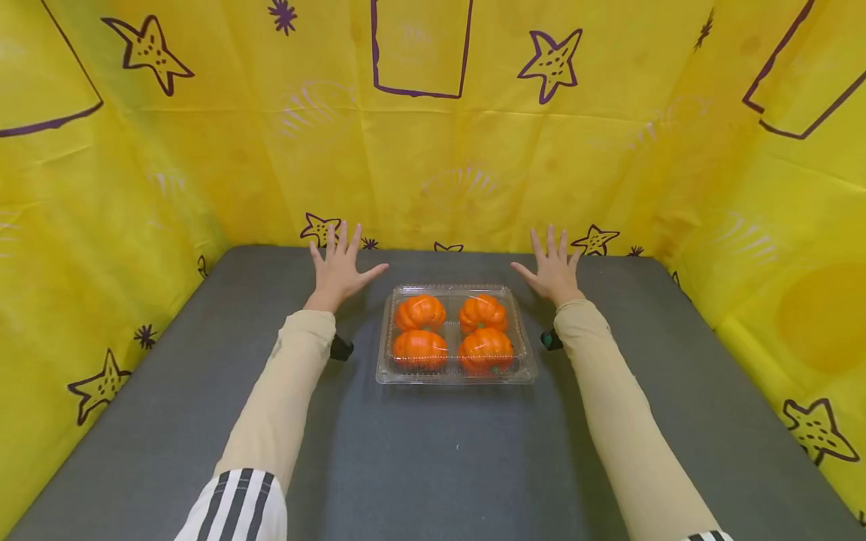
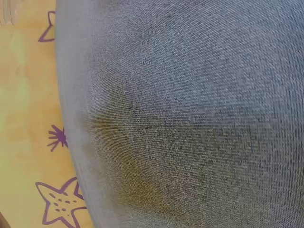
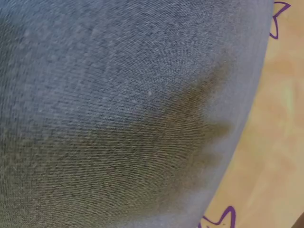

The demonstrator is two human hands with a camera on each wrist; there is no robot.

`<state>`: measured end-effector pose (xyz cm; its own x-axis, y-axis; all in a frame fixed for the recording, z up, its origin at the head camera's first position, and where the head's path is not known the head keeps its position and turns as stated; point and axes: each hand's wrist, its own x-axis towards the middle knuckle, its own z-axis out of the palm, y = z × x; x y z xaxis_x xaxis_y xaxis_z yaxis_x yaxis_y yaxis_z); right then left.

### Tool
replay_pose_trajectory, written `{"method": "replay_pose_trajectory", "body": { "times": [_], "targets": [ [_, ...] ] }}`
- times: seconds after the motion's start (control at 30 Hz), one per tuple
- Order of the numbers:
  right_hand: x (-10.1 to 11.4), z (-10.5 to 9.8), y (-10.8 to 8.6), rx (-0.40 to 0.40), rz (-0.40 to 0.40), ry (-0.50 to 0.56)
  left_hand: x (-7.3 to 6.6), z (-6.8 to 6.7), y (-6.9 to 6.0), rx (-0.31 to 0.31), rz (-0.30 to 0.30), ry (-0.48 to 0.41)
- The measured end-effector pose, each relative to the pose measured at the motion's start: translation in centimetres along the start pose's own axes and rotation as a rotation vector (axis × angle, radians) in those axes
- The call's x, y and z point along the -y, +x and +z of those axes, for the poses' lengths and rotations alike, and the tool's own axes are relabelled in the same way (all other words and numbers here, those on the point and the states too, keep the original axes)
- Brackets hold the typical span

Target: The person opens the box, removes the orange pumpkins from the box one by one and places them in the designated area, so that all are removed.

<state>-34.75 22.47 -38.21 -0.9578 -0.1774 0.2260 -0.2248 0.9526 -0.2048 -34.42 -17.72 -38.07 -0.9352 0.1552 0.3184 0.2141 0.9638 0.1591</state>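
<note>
A clear plastic clamshell box [image 1: 453, 376] lies on the dark grey table, its lid down over several small orange pumpkins [image 1: 421, 350]. To the box's upper left is my left hand [image 1: 337, 272], fingers spread and straight, holding nothing. My right hand [image 1: 555, 272] is spread the same way on the upper right, apart from the box and likewise holding nothing. Both wrist views show mostly table cloth, with a hand's shadow across it in the right wrist view; the box's contents do not appear there.
The grey cloth-covered table [image 1: 433, 466] ends at a yellow curtain [image 1: 433, 173] with purple drawings of stars, which rises behind it and along both sides. Dark wrist-camera mounts [image 1: 341, 348] stick out inward from the wrists, near the box's sides.
</note>
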Motion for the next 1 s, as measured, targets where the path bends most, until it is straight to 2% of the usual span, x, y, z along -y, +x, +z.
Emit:
{"method": "replay_pose_trajectory", "body": {
  "times": [0.13, 0.27, 0.37, 0.47, 0.6, 0.7, 0.77, 0.87, 1.0],
  "targets": [
    [-0.4, 0.1, -0.1, 0.0, -0.001, 0.023, 0.0, -0.4, 0.1, -0.02, 0.029, -0.042],
    [-0.7, 0.1, -0.2, -0.022, -0.013, 0.07, -0.1, -0.9, 0.1, -0.012, 0.041, -0.116],
    [-0.7, -0.1, -0.5, -0.052, -0.036, 0.163, -0.3, -1.3, -0.2, -0.014, 0.048, -0.198],
    [-0.3, -0.4, -1.3, -0.068, -0.068, 0.305, -0.6, -1.6, -0.9, -0.068, 0.059, -0.331],
    [0.4, -1.0, -2.7, -0.047, -0.123, 0.473, -1.1, -1.8, -2.4, -0.18, 0.086, -0.568],
    [1.1, -1.2, -4.1, -0.013, -0.168, 0.558, -1.6, -1.9, -3.9, -0.239, 0.115, -0.697],
    [1.5, -1.3, -5.2, 0.001, -0.194, 0.6, -1.8, -2.0, -5.0, -0.267, 0.143, -0.742],
    [2.1, -1.3, -6.7, -0.022, -0.22, 0.657, -2.0, -2.0, -6.6, -0.301, 0.185, -0.79],
    [3.4, -2.2, -9.0, -0.08, -0.275, 0.759, -2.5, -2.0, -8.5, -0.303, 0.233, -0.845]
  ]
}}
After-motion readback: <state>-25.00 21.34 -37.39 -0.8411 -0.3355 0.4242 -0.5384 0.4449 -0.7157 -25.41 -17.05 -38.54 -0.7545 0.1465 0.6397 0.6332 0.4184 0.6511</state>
